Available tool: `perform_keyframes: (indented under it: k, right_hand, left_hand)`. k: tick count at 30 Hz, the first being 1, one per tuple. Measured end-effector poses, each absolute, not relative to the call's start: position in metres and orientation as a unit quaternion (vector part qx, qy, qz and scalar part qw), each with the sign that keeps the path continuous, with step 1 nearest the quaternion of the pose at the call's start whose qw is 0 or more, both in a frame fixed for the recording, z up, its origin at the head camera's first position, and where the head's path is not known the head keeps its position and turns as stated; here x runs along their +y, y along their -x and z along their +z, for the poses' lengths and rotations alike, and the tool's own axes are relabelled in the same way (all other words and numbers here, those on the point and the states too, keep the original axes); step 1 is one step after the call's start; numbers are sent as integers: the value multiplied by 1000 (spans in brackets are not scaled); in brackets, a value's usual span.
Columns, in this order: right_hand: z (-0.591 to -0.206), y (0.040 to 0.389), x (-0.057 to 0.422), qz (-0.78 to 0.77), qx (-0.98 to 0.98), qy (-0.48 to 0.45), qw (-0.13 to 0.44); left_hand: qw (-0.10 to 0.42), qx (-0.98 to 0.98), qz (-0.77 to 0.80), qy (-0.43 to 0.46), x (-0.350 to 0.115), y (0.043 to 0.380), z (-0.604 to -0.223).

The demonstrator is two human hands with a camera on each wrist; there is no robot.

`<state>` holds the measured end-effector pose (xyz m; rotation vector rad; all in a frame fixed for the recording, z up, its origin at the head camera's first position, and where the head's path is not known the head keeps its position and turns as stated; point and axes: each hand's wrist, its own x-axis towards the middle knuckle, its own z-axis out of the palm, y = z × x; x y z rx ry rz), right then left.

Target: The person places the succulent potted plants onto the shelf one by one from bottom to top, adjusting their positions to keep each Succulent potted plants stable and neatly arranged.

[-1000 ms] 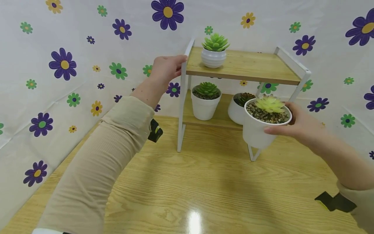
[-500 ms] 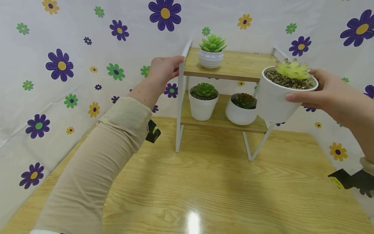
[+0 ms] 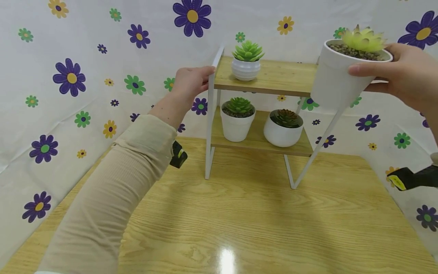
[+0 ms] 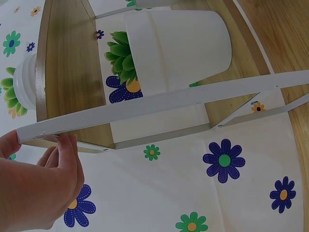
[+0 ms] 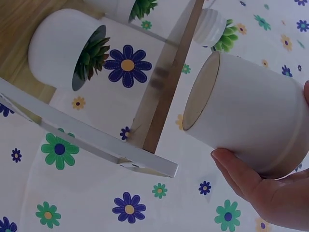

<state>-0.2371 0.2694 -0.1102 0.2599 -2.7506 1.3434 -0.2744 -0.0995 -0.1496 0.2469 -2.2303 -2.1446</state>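
Note:
My right hand (image 3: 407,72) grips a white flowerpot (image 3: 342,74) with a yellow-green succulent (image 3: 364,40), thumb across its front near the rim. The pot is tilted and overlaps the right end of the top shelf (image 3: 287,76) in the head view; in the right wrist view its base (image 5: 202,92) faces the shelf edge. My left hand (image 3: 191,83) pinches the white metal side frame (image 3: 210,110) of the two-tier rack near its upper corner; the left wrist view shows thumb and fingers on either side of the bar (image 4: 145,106).
A small ribbed pot (image 3: 245,69) with a green succulent stands at the left of the top shelf. Below, a tapered pot (image 3: 237,125) and a rounded pot (image 3: 282,133) with a dark succulent share the lower shelf. The rack stands on a wooden table (image 3: 239,213) before a flowered cloth.
My right hand has lifted the white flowerpot up and to the right, from before the lower shelf to top-shelf height, uncovering the rounded pot. My left hand keeps its place on the frame.

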Motion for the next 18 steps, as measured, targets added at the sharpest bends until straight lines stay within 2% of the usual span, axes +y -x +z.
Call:
perform_keyframes:
  k: [18]
  right_hand:
    - [-89,269,237,483,-873,-62,18]
  left_hand:
    - [17,-732,-676,-82,-99,274,-150]
